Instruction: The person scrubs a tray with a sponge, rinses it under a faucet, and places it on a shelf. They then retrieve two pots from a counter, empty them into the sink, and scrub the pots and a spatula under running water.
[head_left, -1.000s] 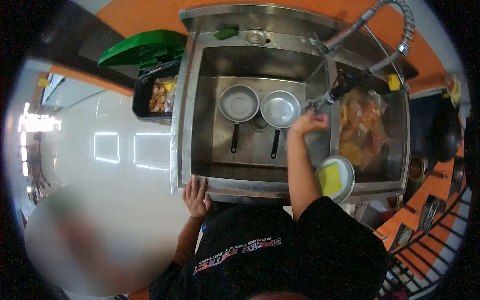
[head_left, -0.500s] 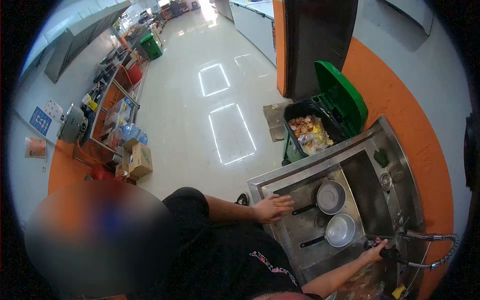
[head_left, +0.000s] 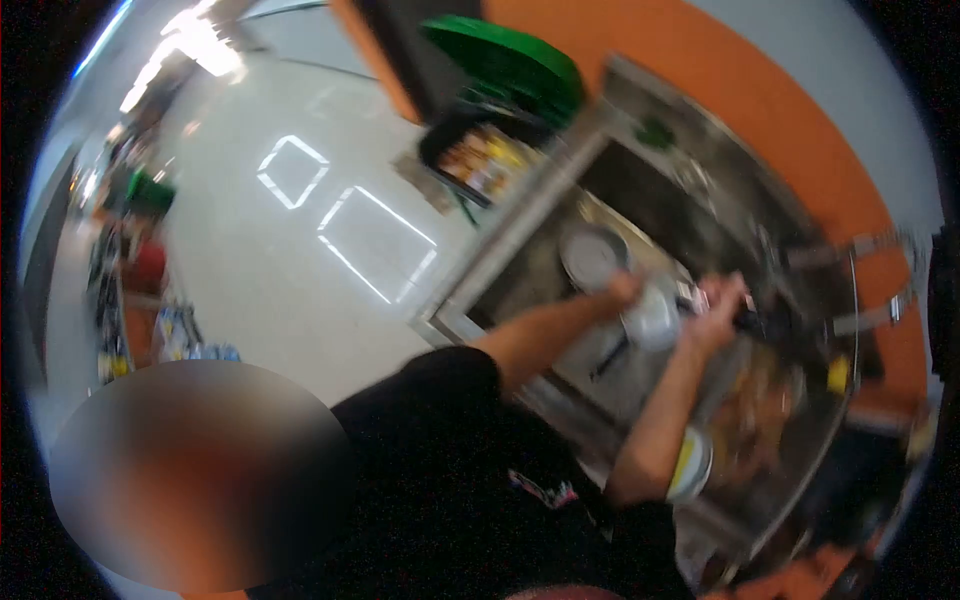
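My right hand (head_left: 716,312) is closed around the black spray nozzle (head_left: 757,322) of the sink's hose tap, above the metal sink (head_left: 466,288). Close to it, my left hand (head_left: 626,288) hovers over or touches the near pan's edge; motion smears its fingers, so contact is uncertain. Two silvery pans with dark handles lie in the basin. The far pan (head_left: 592,258) sits beyond my left wrist, and the near pan (head_left: 655,320) lies between my hands, partly covered.
A green-lidded bin (head_left: 508,62) with food scraps stands open at the sink's far end. Blurred brownish items (head_left: 762,400) and a bowl with something yellow (head_left: 690,466) are near my right forearm. A green piece (head_left: 655,132) rests on the back ledge.
My view has swung round, blurring everything. My left hand has moved from the sink's front edge to over the pans, near my right hand, which still grips the spray nozzle.
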